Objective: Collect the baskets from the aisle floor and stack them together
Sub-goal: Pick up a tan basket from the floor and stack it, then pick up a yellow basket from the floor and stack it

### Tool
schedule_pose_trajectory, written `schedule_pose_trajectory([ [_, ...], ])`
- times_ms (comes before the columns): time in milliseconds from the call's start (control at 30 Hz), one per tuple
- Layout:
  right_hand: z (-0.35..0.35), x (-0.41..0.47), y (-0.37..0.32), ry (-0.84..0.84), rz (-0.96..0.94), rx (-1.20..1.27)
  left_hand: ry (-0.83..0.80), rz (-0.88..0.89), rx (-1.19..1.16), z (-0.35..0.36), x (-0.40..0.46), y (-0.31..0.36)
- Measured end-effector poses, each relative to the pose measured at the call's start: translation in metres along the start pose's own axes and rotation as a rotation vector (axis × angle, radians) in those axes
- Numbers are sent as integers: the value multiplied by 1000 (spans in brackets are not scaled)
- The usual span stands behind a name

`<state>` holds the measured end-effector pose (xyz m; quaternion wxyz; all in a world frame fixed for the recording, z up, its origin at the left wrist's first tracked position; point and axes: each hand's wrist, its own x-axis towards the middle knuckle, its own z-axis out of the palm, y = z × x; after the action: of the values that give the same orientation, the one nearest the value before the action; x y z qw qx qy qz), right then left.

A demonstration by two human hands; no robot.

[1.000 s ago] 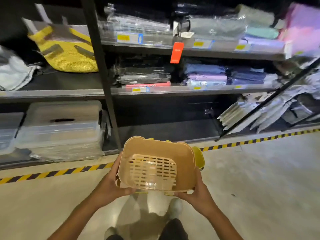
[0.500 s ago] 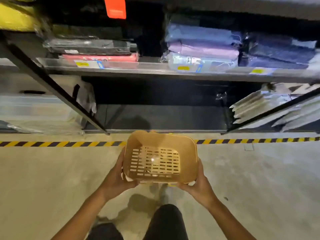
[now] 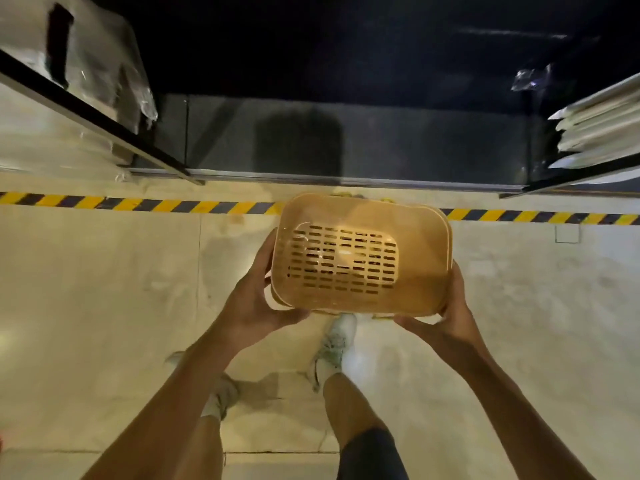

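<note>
I hold an orange-tan plastic basket with a slotted bottom above the aisle floor, its open top toward me. Doubled rims at its left and near edges suggest more baskets nested under it, and slivers of yellow plastic peek out beneath. My left hand grips the basket's left side. Its near right corner sits in the fingers of my right hand. The basket hangs level, just in front of my feet.
A yellow-and-black hazard stripe runs across the pale floor. Behind it the bottom shelf lies dark. Plastic-wrapped boxes sit at the left, flat white packs at the right. A slanted black shelf post stands at left.
My view has tipped downward and closer to the floor; upper shelves have left the frame and my shoes now show. The basket stays in both hands, slightly further right.
</note>
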<state>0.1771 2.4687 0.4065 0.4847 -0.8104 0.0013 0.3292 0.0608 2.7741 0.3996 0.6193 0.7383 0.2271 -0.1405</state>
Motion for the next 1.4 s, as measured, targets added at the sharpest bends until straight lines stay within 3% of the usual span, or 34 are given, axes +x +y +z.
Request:
schedule_pose_trajectory([
  [400,-9,16,32,-4,3,-4,-56,-60,-30,18,20,-22],
  [533,7,30,37,-21,-43,-42,-81,-26,138,25,36,-47],
  [667,19,48,65,-45,-71,-115,-144,-250,271,35,51,-79],
  [767,25,57,78,-47,-61,-150,-202,-246,265,44,56,-96],
  [967,18,51,78,-98,51,-232,-113,-268,254,42,49,-98],
  [1067,10,35,50,-142,258,-321,-111,-312,266,28,30,-78],
  [1133,6,22,18,-182,299,-416,-90,-306,294,10,12,-53],
  [1400,81,-58,-201,-365,20,-728,-44,-167,585,-132,-114,54],
])
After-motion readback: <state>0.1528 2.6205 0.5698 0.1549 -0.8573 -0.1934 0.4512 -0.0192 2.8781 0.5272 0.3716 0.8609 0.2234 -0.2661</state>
